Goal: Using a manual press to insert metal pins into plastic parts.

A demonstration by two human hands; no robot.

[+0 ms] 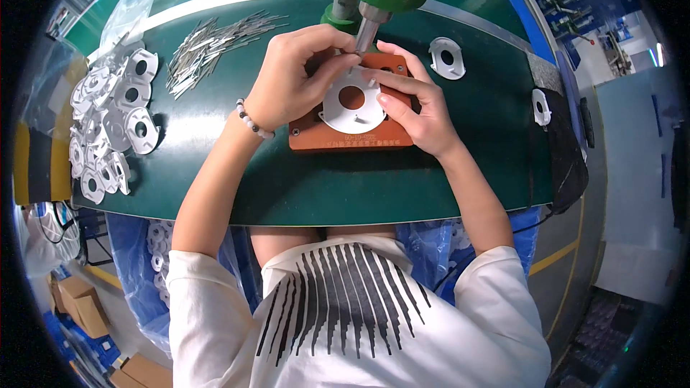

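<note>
A white round plastic part [332, 116] with a central hole lies on an orange fixture block [309, 140]. Over its far edge, beneath the steel spindle of a green press [370, 21], my left hand [298, 75] is closed in a pinch. What sits between those fingertips is too small to make out. From the right, my right hand [425, 111] bears on the same part, thumb and index finger holding its right rim. Its other fingers reach along the block's far right side.
Thin metal pins [208, 47] lie loosely heaped at the far left. Many similar white parts [108, 122] are piled at the left edge of the green table [215, 197]. One white part [447, 57] lies right of the press, another [541, 106] on black cloth at the right edge.
</note>
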